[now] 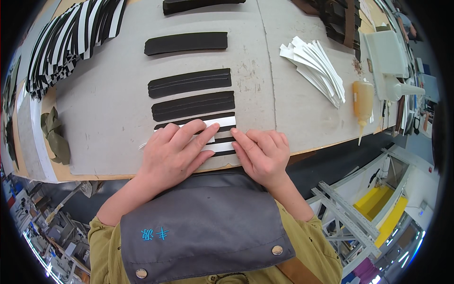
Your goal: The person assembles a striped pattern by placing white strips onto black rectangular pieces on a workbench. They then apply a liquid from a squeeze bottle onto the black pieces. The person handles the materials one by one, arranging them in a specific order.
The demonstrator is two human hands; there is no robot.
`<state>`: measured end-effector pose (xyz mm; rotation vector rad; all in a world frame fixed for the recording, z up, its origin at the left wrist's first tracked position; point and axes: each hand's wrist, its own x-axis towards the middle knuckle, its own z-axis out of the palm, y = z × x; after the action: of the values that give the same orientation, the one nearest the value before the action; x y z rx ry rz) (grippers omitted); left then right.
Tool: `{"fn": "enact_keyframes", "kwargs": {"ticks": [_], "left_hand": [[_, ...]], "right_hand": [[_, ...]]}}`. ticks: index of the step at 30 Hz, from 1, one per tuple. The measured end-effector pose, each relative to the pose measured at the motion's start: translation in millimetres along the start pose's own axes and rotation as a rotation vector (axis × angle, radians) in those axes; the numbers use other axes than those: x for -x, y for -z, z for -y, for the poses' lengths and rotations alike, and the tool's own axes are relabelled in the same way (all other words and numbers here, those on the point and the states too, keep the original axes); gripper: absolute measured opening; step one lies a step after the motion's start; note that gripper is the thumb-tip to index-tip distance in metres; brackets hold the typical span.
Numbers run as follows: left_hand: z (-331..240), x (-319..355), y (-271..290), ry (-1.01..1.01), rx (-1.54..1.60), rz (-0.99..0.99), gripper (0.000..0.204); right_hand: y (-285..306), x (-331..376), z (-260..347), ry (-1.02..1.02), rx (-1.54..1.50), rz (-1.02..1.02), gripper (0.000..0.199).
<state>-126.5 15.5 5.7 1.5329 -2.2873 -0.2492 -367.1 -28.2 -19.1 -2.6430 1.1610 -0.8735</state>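
Note:
Near the table's front edge lie two black fabric strips, each with a white strip along it. My left hand [172,149] rests over their left part, fingers stretched out and the index fingertip pressing on the upper white strip [227,121]. My right hand [265,154] is at their right ends, index finger and thumb apart, the fingertips touching the edges near the lower white strip [224,147]. Beneath my left hand the strips' left parts are mostly hidden. Just beyond lie a stitched black strip [194,106] and a similar stitched black strip [189,83].
Farther back is a plain black strip [187,43]. Loose white strips [317,68] fan out at right, near an amber squeeze bottle [362,102] with its nozzle toward me. Black-and-white strips [75,38] are piled at far left. Olive fabric [56,137] lies by the left edge.

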Motion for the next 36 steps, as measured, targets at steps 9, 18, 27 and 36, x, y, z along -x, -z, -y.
{"fn": "enact_keyframes", "kwargs": {"ticks": [9, 18, 27, 36], "left_hand": [[0.1, 0.0, -0.4, 0.002, 0.007, -0.033, 0.055], [13.0, 56.1, 16.6, -0.034, -0.059, -0.25, 0.049], [17.4, 87.1, 17.3, 0.228, -0.059, -0.243, 0.056], [21.1, 86.2, 16.1, 0.186, -0.009, -0.257, 0.052]], "right_hand": [[0.3, -1.5, 4.1, -0.067, -0.034, 0.044, 0.044], [4.6, -3.3, 5.6, -0.088, -0.054, 0.128, 0.054], [-8.0, -32.3, 53.0, 0.106, -0.074, 0.193, 0.064], [-28.8, -42.7, 71.6, 0.186, -0.01, 0.269, 0.065]]}}
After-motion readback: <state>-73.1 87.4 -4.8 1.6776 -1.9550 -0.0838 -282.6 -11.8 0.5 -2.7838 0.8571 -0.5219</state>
